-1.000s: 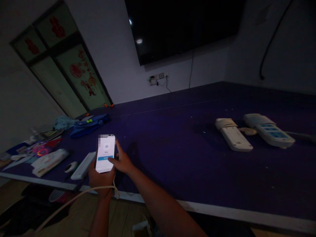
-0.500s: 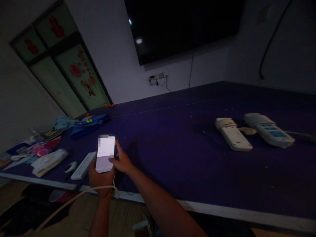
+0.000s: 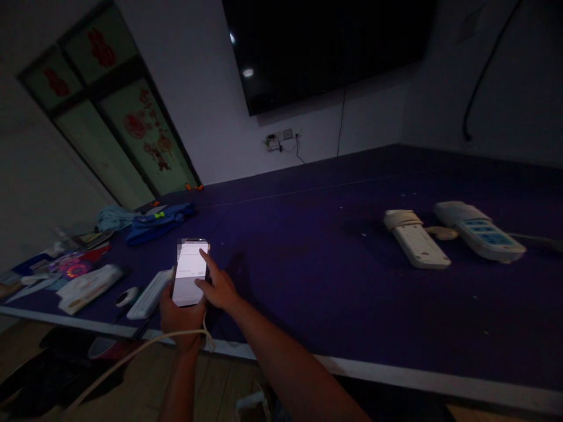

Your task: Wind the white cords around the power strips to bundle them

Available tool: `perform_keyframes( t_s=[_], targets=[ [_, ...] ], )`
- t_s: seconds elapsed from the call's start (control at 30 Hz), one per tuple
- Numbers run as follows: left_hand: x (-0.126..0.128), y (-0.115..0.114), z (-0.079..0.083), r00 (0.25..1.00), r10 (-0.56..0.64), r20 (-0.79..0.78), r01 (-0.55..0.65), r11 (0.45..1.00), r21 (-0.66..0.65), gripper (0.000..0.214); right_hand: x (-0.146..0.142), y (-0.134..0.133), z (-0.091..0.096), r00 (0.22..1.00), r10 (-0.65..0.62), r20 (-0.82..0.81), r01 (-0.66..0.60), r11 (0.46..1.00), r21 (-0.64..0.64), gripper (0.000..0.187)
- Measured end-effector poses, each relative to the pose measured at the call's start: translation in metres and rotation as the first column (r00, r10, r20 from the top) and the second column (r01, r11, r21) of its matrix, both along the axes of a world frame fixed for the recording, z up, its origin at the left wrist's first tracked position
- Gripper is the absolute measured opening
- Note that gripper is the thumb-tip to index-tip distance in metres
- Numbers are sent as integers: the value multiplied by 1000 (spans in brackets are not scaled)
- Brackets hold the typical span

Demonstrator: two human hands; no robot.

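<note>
A smartphone (image 3: 188, 290) with a bright white screen is upright above the table's near edge, tilted a little. My left hand (image 3: 182, 316) grips it from below, thumb along its left side. My right hand (image 3: 222, 290) is at its right side: the index fingertip lies over the upper right of the screen and the thumb over the lower right. The other right fingers are hard to see. A pale cable (image 3: 145, 346) hangs by the phone's bottom and runs down to the left. The screen's text is unreadable.
Two power strips (image 3: 417, 240) with wound cords lie on the purple tabletop (image 3: 299, 252) at right. To the left are a white strip-shaped object (image 3: 149, 296), a small white round-ended object (image 3: 126, 297), a white packet (image 3: 90, 287) and blue cloth (image 3: 160, 220). A television (image 3: 329, 47) hangs behind.
My right index finger has moved from the phone's right edge onto the upper part of its screen. The phone has shifted and tilted slightly to the right. The table's things have not moved.
</note>
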State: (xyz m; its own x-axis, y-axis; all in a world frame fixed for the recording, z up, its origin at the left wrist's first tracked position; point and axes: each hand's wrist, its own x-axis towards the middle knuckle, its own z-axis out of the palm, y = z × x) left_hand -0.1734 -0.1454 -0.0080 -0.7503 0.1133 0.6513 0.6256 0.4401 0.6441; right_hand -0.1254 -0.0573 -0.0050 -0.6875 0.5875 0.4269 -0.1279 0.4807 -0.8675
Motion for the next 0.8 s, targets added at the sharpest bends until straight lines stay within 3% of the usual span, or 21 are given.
perform_keyframes(
  t_s=[0.43, 0.8],
  targets=[
    [-3, -1, -1, 1000, -7, 15, 7, 1000, 14, 77, 0, 0, 0, 1000, 13, -17, -14, 999, -37, 73],
    [2, 0, 3, 1000, 23, 2, -23, 1000, -1, 73, 4, 0, 0, 999, 42, 14, -42, 999, 30, 62]
  ],
)
